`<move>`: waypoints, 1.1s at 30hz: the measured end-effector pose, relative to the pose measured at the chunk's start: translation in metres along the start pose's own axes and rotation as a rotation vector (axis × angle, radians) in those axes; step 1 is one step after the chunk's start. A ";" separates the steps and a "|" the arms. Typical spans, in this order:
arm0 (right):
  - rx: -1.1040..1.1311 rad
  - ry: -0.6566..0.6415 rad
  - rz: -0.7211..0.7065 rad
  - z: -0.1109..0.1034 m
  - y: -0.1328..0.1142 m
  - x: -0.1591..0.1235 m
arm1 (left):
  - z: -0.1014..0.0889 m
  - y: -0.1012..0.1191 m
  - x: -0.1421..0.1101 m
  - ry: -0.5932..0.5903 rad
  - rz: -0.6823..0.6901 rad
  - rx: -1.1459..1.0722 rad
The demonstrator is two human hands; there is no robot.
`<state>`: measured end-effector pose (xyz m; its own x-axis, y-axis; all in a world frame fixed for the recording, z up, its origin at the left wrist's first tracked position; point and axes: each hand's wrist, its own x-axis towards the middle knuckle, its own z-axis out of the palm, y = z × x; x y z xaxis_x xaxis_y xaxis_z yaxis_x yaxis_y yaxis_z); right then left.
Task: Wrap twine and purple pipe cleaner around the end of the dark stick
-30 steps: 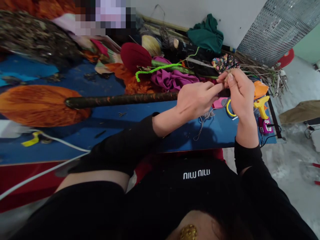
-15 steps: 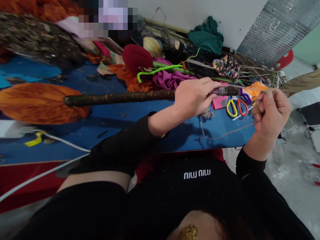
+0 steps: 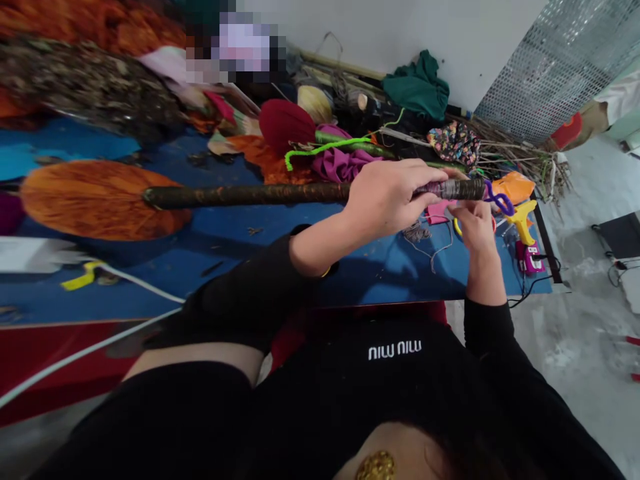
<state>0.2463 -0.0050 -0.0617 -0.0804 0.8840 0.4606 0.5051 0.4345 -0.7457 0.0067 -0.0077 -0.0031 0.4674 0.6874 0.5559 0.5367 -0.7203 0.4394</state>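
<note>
My left hand (image 3: 383, 197) is closed around a dark stick (image 3: 250, 195) that lies level above the table. An oval orange fabric-covered piece (image 3: 90, 200) is at the stick's left end. Near the right end, grey string (image 3: 453, 189) is wound round the stick, and a purple pipe cleaner (image 3: 499, 199) curls out at the tip. My right hand (image 3: 475, 223) is at the wound part, thumb in front and below, other fingers partly hidden behind the stick. It is closed on the string, whose thin strand hardly shows there. Loose string (image 3: 417, 233) lies on the table below.
Scissors (image 3: 457, 228), a yellow glue gun (image 3: 524, 220) and a purple box (image 3: 530, 259) are on the blue table (image 3: 280, 267) at right. Behind lie a dark red fabric piece (image 3: 287, 127), a green pipe cleaner (image 3: 330, 147) and twigs (image 3: 525, 157). A white cord (image 3: 145, 283) crosses at left.
My right hand drew the string out to the right, then came back to the stick and went below and behind it. My left hand kept its hold. The view shifted slightly.
</note>
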 end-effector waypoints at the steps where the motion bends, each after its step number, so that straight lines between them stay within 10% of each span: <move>1: 0.140 -0.006 0.016 0.008 -0.007 -0.004 | 0.001 0.000 0.000 0.004 0.000 -0.001; 6: 0.105 0.114 0.081 0.026 -0.050 -0.028 | 0.000 -0.001 0.001 0.011 -0.009 0.024; 10: -0.093 0.378 -0.225 0.020 -0.070 -0.042 | 0.005 -0.004 0.002 0.031 0.004 0.036; 14: 0.157 0.347 -0.385 0.026 -0.072 -0.032 | 0.013 -0.008 0.003 0.016 0.022 0.021; 21: 0.472 0.473 -0.288 0.049 -0.070 -0.022 | 0.003 -0.011 0.005 -0.067 0.020 0.064; 33: 0.082 0.380 -0.131 0.051 -0.092 -0.057 | 0.020 -0.004 -0.001 -0.036 0.002 0.166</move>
<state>0.1604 -0.0864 -0.0438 0.1914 0.7003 0.6877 0.4399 0.5652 -0.6979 0.0180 -0.0035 -0.0197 0.4917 0.6909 0.5300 0.6427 -0.6986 0.3144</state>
